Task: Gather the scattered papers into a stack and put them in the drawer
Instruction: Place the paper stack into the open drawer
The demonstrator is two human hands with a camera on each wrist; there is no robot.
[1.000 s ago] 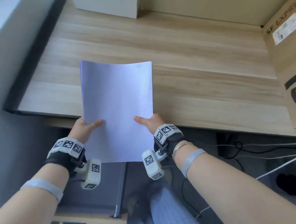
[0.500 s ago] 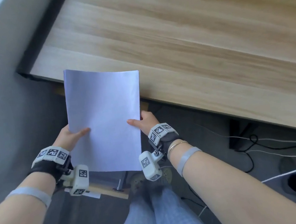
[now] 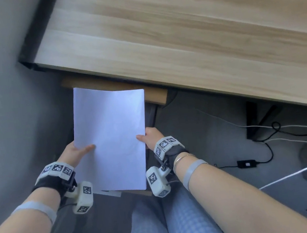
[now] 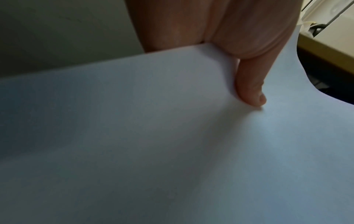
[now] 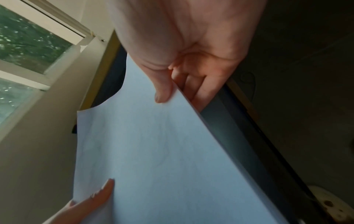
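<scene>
I hold the stack of papers [image 3: 111, 136] with both hands, in the air below the desk [image 3: 185, 31] edge and above my knees. My left hand [image 3: 74, 153] pinches the left edge, with the thumb lying on top of the sheets; my right hand [image 3: 150, 136] pinches the right edge the same way, thumb on top and fingers curled under. The gathering is done, I judge, and the step in hand is to bring the stack to the drawer [image 3: 155, 97].

The drawer is the wooden piece under the desk, just behind the far edge of the papers. The stack hides most of it, so I cannot tell for sure how far it is open. For the next move I should keep the sheets level and lower them in flat, so that no corner catches on the wooden front.

On the floor to my right lie several cables [image 3: 271, 138] and a small black adapter [image 3: 247, 163], well apart from the drawer. The desk edge above the drawer leaves little room for my hands.
</scene>
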